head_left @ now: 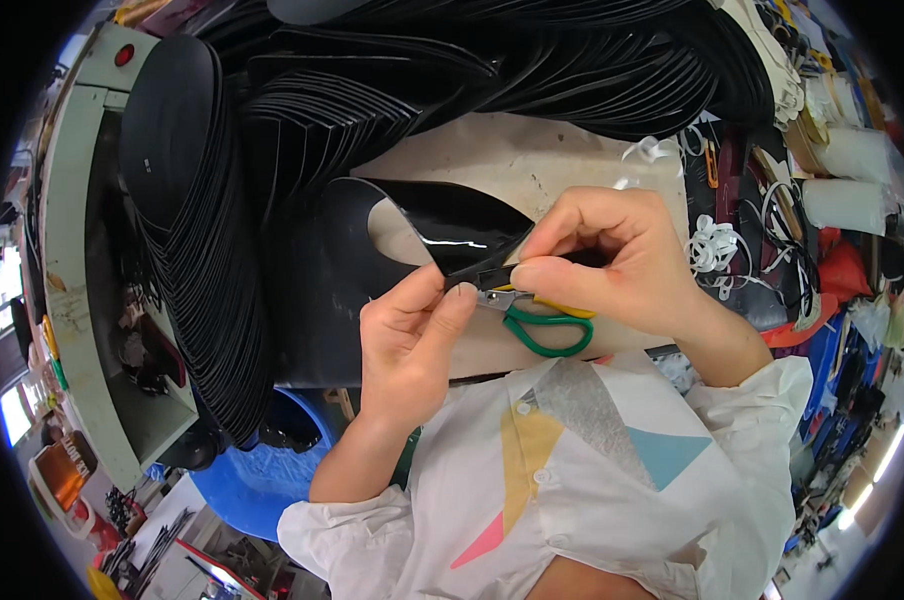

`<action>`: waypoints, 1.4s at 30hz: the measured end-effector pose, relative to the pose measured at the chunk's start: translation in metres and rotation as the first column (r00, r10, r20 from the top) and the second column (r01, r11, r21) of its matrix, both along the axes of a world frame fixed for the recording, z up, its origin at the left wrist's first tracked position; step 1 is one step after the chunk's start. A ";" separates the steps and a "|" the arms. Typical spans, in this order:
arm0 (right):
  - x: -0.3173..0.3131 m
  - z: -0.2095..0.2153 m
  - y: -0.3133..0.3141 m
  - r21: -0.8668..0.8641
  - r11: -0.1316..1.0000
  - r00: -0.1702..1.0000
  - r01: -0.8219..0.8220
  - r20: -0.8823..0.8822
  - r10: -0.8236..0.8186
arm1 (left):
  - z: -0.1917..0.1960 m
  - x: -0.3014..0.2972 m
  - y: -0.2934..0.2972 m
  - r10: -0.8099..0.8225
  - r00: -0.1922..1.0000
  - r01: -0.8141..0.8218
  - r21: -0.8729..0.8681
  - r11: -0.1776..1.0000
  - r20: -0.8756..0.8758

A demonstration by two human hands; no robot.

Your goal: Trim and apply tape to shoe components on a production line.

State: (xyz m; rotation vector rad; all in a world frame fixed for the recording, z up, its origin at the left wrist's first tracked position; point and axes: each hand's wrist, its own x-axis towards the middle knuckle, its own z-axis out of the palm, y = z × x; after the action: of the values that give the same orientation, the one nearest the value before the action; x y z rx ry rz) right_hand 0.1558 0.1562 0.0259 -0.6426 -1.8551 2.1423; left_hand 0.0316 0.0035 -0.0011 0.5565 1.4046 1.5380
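A glossy black shoe upper piece [462, 225], curved and open in the middle, is held above the work table [472, 150]. My left hand [407, 335] pinches its near lower edge between thumb and fingers. On the right, my right hand [612, 255] grips the same piece at its pointed corner, thumb and fingertips pressed together. The two sets of fingertips are close to each other. Just below them lies a pair of scissors [549, 338] with green and yellow handles; my fingers partly hide the blades.
Long rows of stacked black shoe pieces [372, 95] line the back of the table. A tall stack of black soles [177, 150] leans at the left, beside a grey metal cabinet [77, 250]. White ribbon coils [712, 245] lie at the right. A blue tub [262, 480] stands lower left.
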 end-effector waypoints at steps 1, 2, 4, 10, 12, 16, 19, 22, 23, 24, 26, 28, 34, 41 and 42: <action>-0.002 -0.003 -0.001 0.005 1.000 1.000 -0.021 0.009 0.021 | 0.003 0.003 0.001 0.006 1.000 -0.006 0.002 1.000 0.014; -0.003 -0.004 -0.002 0.012 0.999 0.999 -0.037 0.018 0.037 | 0.005 0.004 0.002 0.006 1.000 -0.006 0.006 1.000 0.027; -0.007 -0.002 -0.003 0.007 0.999 0.998 -0.038 0.049 0.038 | 0.004 0.000 -0.003 -0.060 0.998 0.060 0.007 0.998 0.026; -0.009 -0.003 -0.006 0.065 0.997 0.997 -0.047 0.069 0.043 | 0.006 -0.001 -0.008 -0.114 0.992 0.112 -0.041 0.993 -0.046; -0.010 -0.007 -0.009 0.104 0.994 0.997 -0.037 0.069 0.030 | 0.005 0.002 -0.006 -0.074 0.991 0.069 -0.050 0.996 -0.109; -0.011 -0.011 -0.013 0.224 0.974 0.992 -0.033 0.124 0.005 | -0.002 0.008 0.000 0.046 0.939 -0.069 -0.055 0.996 -0.339; -0.003 -0.004 -0.008 0.588 0.802 0.986 -0.104 0.170 0.003 | -0.015 0.006 -0.006 0.152 0.874 -0.184 -0.026 0.983 -0.462; 0.009 0.005 -0.003 0.793 0.598 0.991 -0.117 0.129 0.022 | -0.020 -0.001 -0.012 0.229 0.901 -0.241 0.016 0.970 -0.368; 0.013 0.008 -0.002 0.822 0.558 0.994 -0.108 0.105 0.037 | -0.020 -0.001 -0.012 0.230 0.914 -0.229 0.043 0.973 -0.335; 0.014 0.010 -0.001 0.821 0.561 0.995 -0.104 0.092 0.049 | -0.019 -0.001 -0.011 0.229 0.926 -0.218 0.071 0.973 -0.301; 0.014 0.013 -0.002 0.819 0.566 0.995 -0.094 0.064 0.073 | -0.015 -0.001 -0.016 0.184 0.946 -0.183 0.030 0.983 -0.267; 0.010 0.004 0.001 0.756 0.654 0.999 -0.024 -0.013 0.051 | -0.014 -0.001 -0.018 0.201 0.956 -0.194 0.053 0.980 -0.214; -0.001 -0.014 0.006 0.221 0.970 0.987 -0.105 0.140 0.075 | -0.021 -0.010 -0.035 0.131 0.991 -0.131 0.138 0.982 0.004; -0.030 -0.028 0.001 0.097 0.945 0.948 -0.311 -0.039 0.316 | -0.013 -0.013 -0.034 0.232 0.966 -0.252 0.226 0.941 0.111; -0.036 -0.026 -0.003 0.167 0.938 0.947 -0.302 -0.063 0.316 | -0.007 -0.015 -0.034 0.270 0.963 -0.267 0.187 0.945 0.012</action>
State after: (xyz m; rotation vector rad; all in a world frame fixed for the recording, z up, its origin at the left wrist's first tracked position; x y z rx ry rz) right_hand 0.1201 0.1528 -0.0001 -0.2283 -2.1669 2.1344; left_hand 0.0162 -0.0304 -0.0076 0.5034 1.3983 1.9029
